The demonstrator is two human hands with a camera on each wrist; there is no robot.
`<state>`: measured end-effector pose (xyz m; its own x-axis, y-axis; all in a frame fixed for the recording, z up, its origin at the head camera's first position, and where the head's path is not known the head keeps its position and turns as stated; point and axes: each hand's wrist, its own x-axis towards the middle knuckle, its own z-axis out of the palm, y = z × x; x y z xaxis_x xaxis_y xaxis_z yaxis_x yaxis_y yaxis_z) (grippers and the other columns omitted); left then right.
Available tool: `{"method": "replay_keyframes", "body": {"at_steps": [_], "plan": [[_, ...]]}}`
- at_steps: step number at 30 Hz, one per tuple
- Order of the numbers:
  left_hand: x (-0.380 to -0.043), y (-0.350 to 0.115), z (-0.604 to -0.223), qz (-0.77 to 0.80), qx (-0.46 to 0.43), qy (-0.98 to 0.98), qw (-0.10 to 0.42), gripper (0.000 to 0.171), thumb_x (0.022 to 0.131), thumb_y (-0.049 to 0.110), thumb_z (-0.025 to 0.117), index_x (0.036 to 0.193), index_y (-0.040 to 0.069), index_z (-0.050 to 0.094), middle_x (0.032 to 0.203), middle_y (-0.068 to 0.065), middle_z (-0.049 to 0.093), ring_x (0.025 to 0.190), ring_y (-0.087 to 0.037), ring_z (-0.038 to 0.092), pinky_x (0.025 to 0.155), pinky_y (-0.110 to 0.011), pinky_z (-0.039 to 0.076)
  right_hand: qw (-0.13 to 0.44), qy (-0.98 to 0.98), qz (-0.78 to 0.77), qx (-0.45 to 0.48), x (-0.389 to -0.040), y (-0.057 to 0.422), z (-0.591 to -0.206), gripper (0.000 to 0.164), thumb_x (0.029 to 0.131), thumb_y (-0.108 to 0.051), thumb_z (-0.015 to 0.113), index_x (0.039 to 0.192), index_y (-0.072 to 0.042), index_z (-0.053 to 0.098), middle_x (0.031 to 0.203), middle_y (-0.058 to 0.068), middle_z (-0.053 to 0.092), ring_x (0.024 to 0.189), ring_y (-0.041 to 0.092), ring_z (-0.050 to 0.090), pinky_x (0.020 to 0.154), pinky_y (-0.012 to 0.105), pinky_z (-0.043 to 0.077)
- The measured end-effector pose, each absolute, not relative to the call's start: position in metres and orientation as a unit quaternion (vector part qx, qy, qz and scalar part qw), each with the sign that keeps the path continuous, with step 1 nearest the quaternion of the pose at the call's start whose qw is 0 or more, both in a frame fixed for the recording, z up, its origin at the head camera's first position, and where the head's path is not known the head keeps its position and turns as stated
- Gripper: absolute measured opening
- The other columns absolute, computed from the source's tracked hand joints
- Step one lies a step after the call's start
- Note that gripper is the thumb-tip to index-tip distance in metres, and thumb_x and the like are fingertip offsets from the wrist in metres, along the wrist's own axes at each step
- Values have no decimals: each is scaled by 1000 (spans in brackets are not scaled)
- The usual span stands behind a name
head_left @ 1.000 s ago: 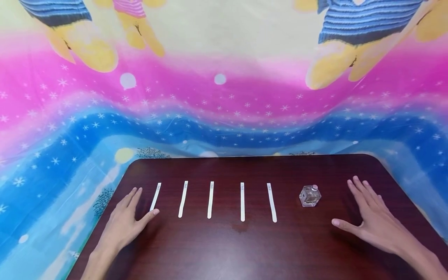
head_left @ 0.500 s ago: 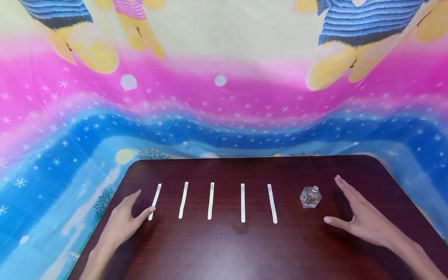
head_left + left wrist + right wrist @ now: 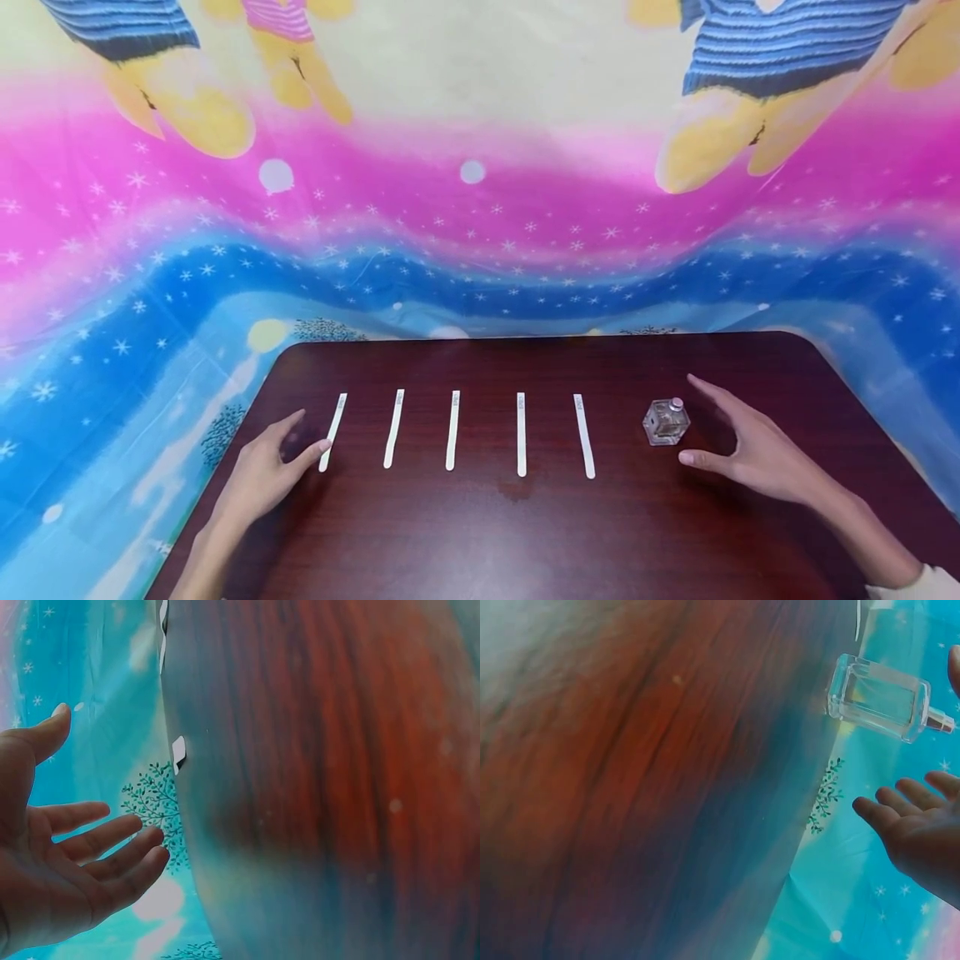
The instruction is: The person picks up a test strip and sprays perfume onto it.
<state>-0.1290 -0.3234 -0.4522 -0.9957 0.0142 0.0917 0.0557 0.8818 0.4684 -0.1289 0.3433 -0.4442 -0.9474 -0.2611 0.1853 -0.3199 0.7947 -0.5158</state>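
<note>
Glass bottle (image 3: 666,422): it stands up straight at 2 o'clock on the dark red table (image 3: 480,533), with its little pink cap (image 3: 677,404) on top.
Right hand (image 3: 765,454): thumb and fingers are spread wide and hold nothing. The bottle is near the tips, at about 9 o'clock from the hand, with a gap between.
Left hand (image 3: 262,473): at 9 o'clock on the table, fingers loose and a bit bent, holding nothing. The thumb tip covers a bit of the nearest strip; whether it touches is hard to tell.
White strips (image 3: 453,433): 5 thin strips lie in a row, apart from each other. The row sits between the left hand and the bottle.
Dull mark (image 3: 513,490): on the wood, at 6 o'clock from strip 4.
Picture cloth (image 3: 480,83): it hangs past the table at 12 o'clock and down the sides, with snowflakes and yellow legs.
Pale sleeve (image 3: 915,583): at 5 o'clock, cut off by the frame.
Strip writing: tiny, at the 12 o'clock ends, too small to read.
Wrist views: the wood is blurry. On the right, the edge at 3 o'clock cuts off the hand; on the left, strips show only as slim white bits.
</note>
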Motion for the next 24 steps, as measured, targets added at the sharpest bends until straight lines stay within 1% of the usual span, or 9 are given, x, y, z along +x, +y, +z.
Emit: {"method": "replay_keyframes", "body": {"at_steps": [2, 3, 7, 10, 13, 14, 17, 20, 24], "plan": [[-130, -324, -453, -255, -17, -966, 37, 81, 102, 51, 72, 157, -3, 48, 141, -32, 65, 113, -44, 73, 96, -62, 60, 49, -940, 295, 162, -132, 342, -445, 110, 81, -38, 96, 170, -21, 32, 164, 22, 48, 132, 58, 59, 95, 2, 39], [-131, -324, -453, -261, -18, -964, 33, 80, 102, 50, 72, 157, -3, 48, 140, -32, 66, 113, -44, 74, 95, -61, 61, 47, -938, 302, 165, -133, 342, -446, 109, 82, -36, 96, 169, -20, 33, 165, 22, 47, 133, 58, 58, 95, -3, 34], [-133, -328, -453, -284, -14, -959, 21, 75, 103, 48, 71, 156, -2, 50, 141, -28, 67, 120, -43, 73, 97, -59, 62, 39, -927, 326, 179, -140, 339, -449, 104, 83, -30, 95, 168, -20, 36, 164, 21, 49, 135, 52, 58, 99, -7, 32], [-134, -331, -454, -288, -3, -957, 14, 71, 104, 48, 70, 154, 0, 53, 141, -24, 69, 121, -38, 74, 95, -55, 62, 33, -920, 343, 187, -145, 337, -452, 100, 83, -27, 95, 166, -21, 39, 163, 20, 51, 141, 22, 59, 100, -6, 34], [-137, -332, -455, -304, 10, -953, -2, 68, 104, 47, 70, 152, 0, 56, 139, -21, 71, 118, -35, 76, 90, -44, 62, 25, -912, 362, 192, -147, 338, -455, 96, 84, -25, 94, 165, -20, 41, 161, 21, 53, 136, -11, 47, 102, -4, 37], [-139, -333, -455, -317, 15, -948, -9, 67, 104, 46, 70, 151, 0, 57, 138, -22, 71, 116, -34, 76, 88, -39, 63, 23, -910, 367, 194, -148, 338, -455, 96, 85, -24, 93, 165, -19, 41, 160, 21, 53, 133, -17, 44, 102, -4, 37], [-142, -334, -457, -367, 36, -929, -37, 64, 104, 42, 71, 150, -1, 58, 136, -23, 71, 111, -31, 78, 82, -31, 65, 15, -905, 378, 194, -149, 338, -456, 93, 86, -23, 93, 164, -19, 43, 159, 22, 54, 131, -23, 41, 102, -3, 39], [-146, -336, -460, -416, 57, -906, -61, 63, 105, 38, 71, 149, -4, 57, 134, -26, 71, 106, -28, 78, 81, -30, 67, 10, -897, 393, 201, -151, 338, -459, 89, 87, -21, 92, 162, -17, 45, 159, -6, 56, 130, -23, 43, 102, -2, 41], [-149, -337, -462, -447, 73, -888, -78, 59, 106, 33, 70, 147, -7, 58, 134, -27, 71, 105, -26, 77, 82, -34, 68, 5, -883, 416, 216, -154, 337, -463, 85, 86, -17, 91, 159, -15, 48, 147, -37, 48, 129, -21, 46, 101, 0, 44]]}}
